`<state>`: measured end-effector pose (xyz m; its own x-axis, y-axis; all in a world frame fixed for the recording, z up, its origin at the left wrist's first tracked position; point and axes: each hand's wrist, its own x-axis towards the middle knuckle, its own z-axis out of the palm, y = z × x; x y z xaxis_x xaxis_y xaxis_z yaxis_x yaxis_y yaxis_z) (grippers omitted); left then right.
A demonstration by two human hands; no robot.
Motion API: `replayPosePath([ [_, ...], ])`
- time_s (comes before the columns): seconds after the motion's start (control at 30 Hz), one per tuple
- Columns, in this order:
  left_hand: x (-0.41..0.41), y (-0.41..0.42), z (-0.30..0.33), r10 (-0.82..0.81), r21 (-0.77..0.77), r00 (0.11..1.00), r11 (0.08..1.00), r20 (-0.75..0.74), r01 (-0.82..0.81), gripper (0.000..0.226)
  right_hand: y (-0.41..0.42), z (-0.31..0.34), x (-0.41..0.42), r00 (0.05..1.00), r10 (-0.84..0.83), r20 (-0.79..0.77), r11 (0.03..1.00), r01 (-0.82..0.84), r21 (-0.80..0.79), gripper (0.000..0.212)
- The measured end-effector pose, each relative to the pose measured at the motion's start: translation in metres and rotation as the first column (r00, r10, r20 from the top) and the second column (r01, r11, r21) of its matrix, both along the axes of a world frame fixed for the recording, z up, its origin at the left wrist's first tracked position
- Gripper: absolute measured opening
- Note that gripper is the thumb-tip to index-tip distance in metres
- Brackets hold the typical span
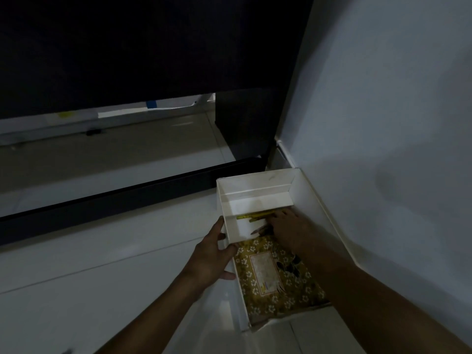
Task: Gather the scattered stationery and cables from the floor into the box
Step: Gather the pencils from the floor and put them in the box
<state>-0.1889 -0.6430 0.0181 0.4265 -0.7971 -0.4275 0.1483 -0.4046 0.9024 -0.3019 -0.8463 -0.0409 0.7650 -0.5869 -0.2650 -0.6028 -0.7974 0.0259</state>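
A white cardboard box [255,185] stands on the floor in the corner by the wall. Inside lies a yellow-brown notebook [275,279] with a white flower pattern. Beyond it on the box floor lie a yellow pencil [251,216] and a brown pencil [258,230]. My left hand [213,256] holds the box's left wall, thumb over the rim. My right hand [288,231] is inside the box, palm down, fingers resting on the pencils; whether it pinches one is hidden.
A dark piece of furniture [127,47] with a black bottom rail [127,198] stands ahead on the left. The pale wall [383,98] rises right behind the box. Light floor tiles [102,277] spread to the left.
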Motion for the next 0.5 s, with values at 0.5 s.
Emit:
replayPosePath([
  [0.5, -0.0002, 0.0013, -0.001, -0.008, -0.011, 1.0, 1.0, 0.0, 0.008, 0.064, -0.0035, 0.0001, 0.0025, 0.997, 0.07, 0.019, 0.997, -0.071, 0.024, 0.044],
])
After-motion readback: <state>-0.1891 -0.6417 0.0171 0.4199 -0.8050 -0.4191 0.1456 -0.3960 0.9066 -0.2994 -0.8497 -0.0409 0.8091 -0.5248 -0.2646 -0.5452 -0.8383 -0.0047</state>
